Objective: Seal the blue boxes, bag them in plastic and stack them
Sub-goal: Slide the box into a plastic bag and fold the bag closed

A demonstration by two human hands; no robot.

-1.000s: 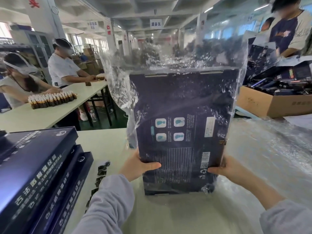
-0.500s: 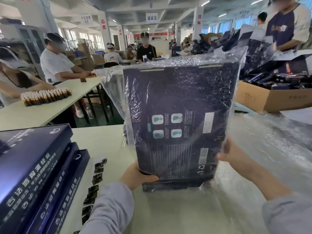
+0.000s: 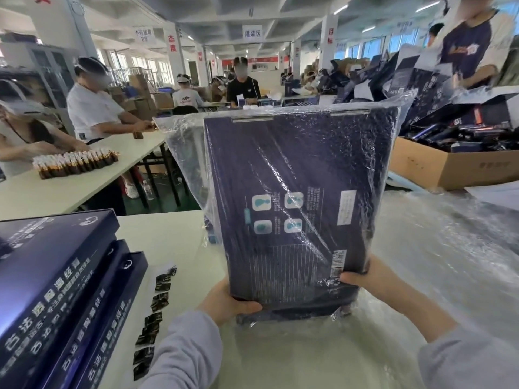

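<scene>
Presently: box (image 3: 297,197) upright in bag (image 3: 185,153), above table's (image 3: 168,237) near edge | left hand (image 3: 224,301), right hand (image 3: 365,279) clamp bottom corners | advice: seat box fully before stacking on stack (image 3: 56,276).

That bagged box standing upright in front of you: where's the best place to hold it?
Probably at the bottom corners, from both sides, as the left hand and right hand do now. The box is tall, flat and upright, and its plastic bag hangs loose higher up.
</scene>
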